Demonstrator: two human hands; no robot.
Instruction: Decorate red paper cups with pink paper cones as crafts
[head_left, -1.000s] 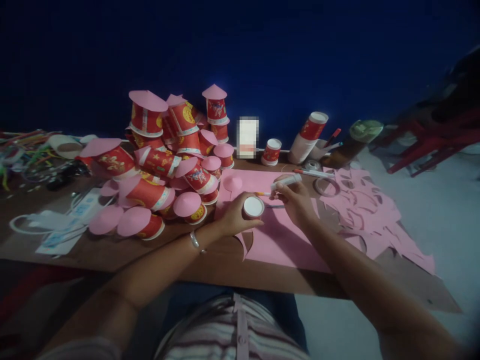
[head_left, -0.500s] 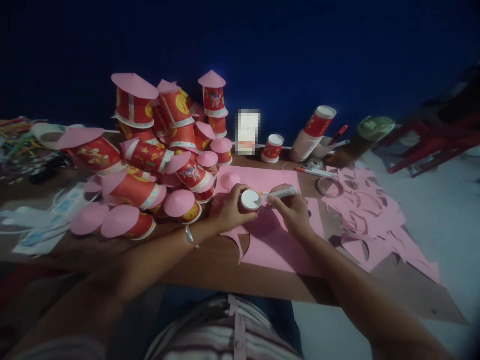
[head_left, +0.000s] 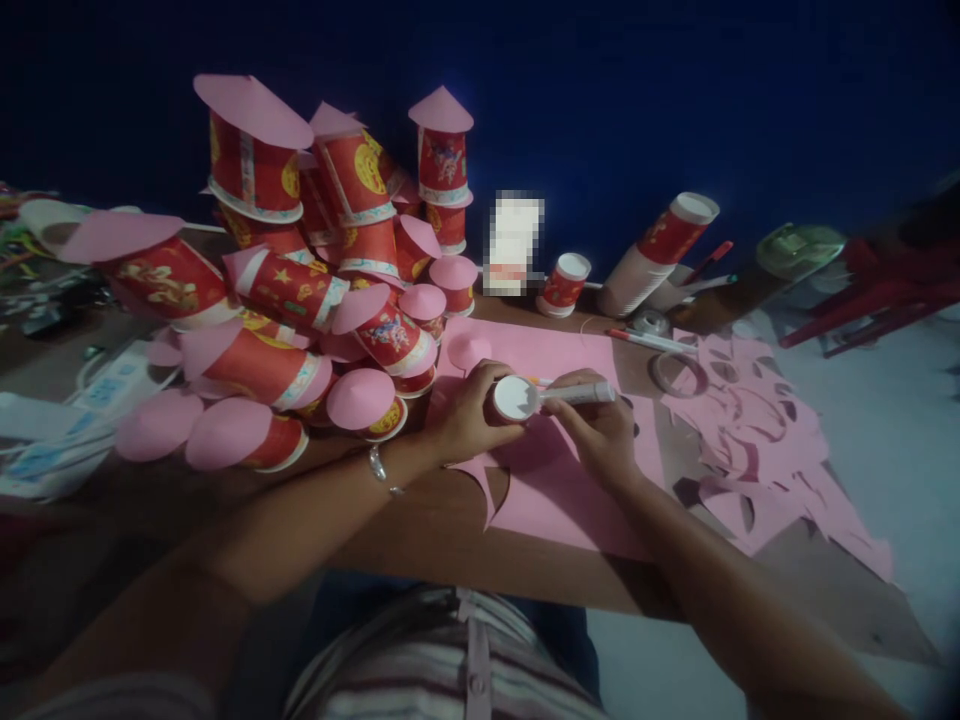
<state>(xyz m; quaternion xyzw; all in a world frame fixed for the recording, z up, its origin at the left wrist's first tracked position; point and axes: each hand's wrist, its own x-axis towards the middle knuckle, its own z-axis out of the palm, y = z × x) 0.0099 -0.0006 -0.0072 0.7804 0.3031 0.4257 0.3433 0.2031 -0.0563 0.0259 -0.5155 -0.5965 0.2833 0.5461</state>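
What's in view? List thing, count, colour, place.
Held cup: one, red-white, centre.
Tube: one, whitish, at cup.
Hatted cups: many, red-pink, left.
Lone cup: one, red, back.
Cup stack: one, red-white, back right.
Paper: count unclear, pink, centre.
Loose cone: one, pink, on paper.
Paper scraps: many, pink, right.
Ring: one, greyish, by scraps.
Pens: several, mixed, right.
Bottle: one, greenish, right.
Stool: one, red, right edge.
Clutter: count unclear, mixed, left edge.
Table: one, brown, beneath.
Wall: one, dark blue, back.
Left hand: one, bare, around held cup.
Right hand: one, bare, on tube.
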